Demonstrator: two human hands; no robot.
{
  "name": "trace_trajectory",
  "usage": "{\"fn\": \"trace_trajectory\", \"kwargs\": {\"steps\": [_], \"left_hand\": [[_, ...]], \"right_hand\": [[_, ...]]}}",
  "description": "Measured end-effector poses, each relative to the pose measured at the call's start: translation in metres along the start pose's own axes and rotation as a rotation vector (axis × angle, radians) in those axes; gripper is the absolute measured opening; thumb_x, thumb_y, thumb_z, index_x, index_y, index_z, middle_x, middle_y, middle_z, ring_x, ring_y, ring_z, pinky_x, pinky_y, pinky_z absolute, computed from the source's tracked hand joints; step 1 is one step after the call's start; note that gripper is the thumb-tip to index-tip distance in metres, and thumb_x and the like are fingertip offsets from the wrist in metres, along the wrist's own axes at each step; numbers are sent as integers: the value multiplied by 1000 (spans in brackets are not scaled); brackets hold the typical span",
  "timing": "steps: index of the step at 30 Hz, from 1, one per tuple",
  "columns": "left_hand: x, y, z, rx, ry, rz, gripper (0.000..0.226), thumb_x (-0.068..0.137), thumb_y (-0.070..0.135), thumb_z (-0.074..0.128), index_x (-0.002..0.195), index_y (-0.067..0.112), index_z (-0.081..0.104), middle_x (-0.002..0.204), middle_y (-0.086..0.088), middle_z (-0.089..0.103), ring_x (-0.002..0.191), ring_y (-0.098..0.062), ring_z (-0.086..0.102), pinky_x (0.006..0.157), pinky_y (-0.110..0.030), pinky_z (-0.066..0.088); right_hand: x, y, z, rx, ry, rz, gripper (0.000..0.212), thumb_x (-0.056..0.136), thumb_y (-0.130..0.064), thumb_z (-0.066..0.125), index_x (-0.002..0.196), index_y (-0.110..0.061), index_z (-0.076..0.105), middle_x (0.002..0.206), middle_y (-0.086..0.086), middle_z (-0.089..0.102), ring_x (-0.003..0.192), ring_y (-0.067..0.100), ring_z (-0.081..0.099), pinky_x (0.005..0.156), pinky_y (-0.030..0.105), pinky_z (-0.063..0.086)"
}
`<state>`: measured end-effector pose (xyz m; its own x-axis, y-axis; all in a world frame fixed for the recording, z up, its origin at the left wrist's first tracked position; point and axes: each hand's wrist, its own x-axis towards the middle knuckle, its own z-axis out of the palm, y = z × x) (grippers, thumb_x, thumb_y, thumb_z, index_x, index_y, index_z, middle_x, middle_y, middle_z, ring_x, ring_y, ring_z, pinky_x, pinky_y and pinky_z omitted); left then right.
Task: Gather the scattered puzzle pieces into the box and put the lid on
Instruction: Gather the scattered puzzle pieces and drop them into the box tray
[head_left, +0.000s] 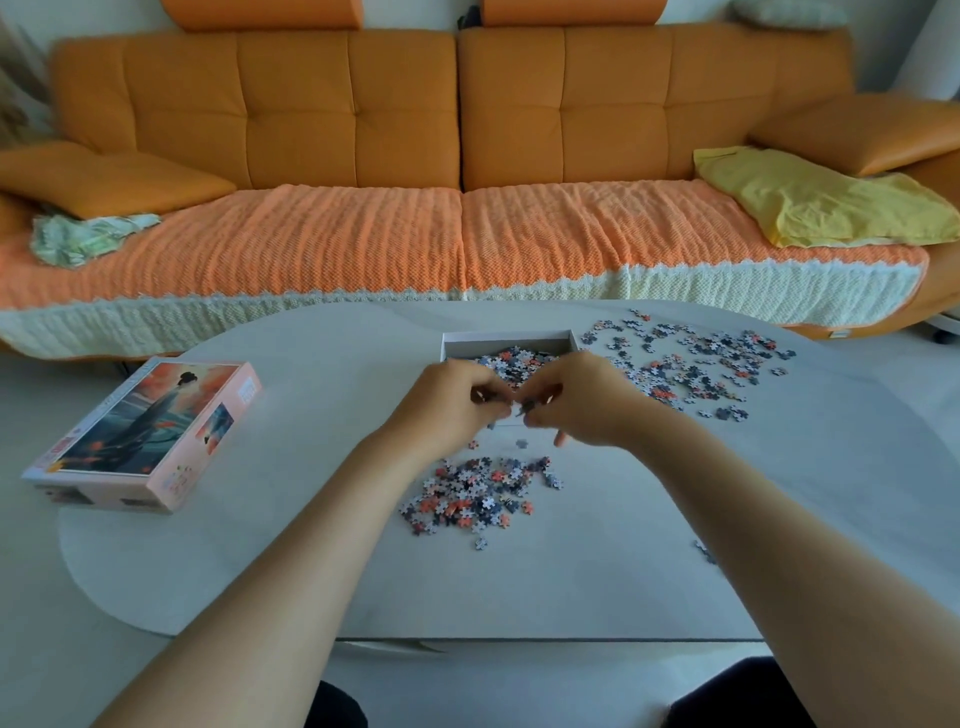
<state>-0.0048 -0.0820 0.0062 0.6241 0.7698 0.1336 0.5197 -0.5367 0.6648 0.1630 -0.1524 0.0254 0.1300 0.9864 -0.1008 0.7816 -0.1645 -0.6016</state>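
Observation:
A white open box (506, 341) stands in the middle of the pale table, partly filled with puzzle pieces. My left hand (449, 400) and my right hand (576, 400) meet over its near edge, fingers curled round small puzzle pieces. A single loose piece (521, 443) lies just below them. One heap of pieces (475, 496) lies on the table in front of the box. Another spread of pieces (685, 361) lies to the right of the box. The printed lid (150, 431) rests at the table's left, picture side up. My hands hide the box's near wall.
The oval table (322, 545) has its front edge near me. An orange sofa (457, 130) with a knitted cover stands behind it. A yellow cloth (821, 200) lies on the sofa's right, a crumpled greenish cloth (83, 239) on its left. A stray piece (704, 551) sits beside my right forearm.

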Motion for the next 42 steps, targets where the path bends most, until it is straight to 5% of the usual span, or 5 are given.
{"fn": "trace_trajectory", "kwargs": {"steps": [4,20,26,32,42], "left_hand": [[25,2,-4,-59,162,2,10,89,22,69,98,23,74,84,13,66,74,3,57,61,-10,38],[14,-26,-4,272,181,162,21,94,29,60,113,21,67,110,5,57,102,-12,51,84,-28,42],[-26,-34,-17,221,88,142,9,90,25,64,98,24,61,95,18,55,82,-3,54,73,-26,49],[-50,-46,-6,371,-271,29,66,88,53,61,144,24,42,147,11,36,137,-9,27,112,-29,28],[-58,-40,3,370,-338,58,106,67,72,69,152,28,24,147,15,29,136,-5,23,111,-27,29]], "right_hand": [[15,0,-8,94,229,-11,16,85,-13,72,99,-21,74,84,-3,70,55,18,69,44,18,48],[26,5,11,-107,341,-297,21,92,-9,60,103,-18,76,97,-2,71,75,7,58,74,17,49],[10,-5,39,-240,20,-321,25,94,-14,57,110,-26,72,113,-5,71,87,8,67,87,27,55],[2,5,53,-329,-109,-172,41,95,-7,47,123,-32,63,135,-6,56,118,16,55,101,36,47],[-16,12,28,-371,-91,-51,36,91,-21,58,126,-30,60,122,-7,62,102,13,62,90,32,54]]}}
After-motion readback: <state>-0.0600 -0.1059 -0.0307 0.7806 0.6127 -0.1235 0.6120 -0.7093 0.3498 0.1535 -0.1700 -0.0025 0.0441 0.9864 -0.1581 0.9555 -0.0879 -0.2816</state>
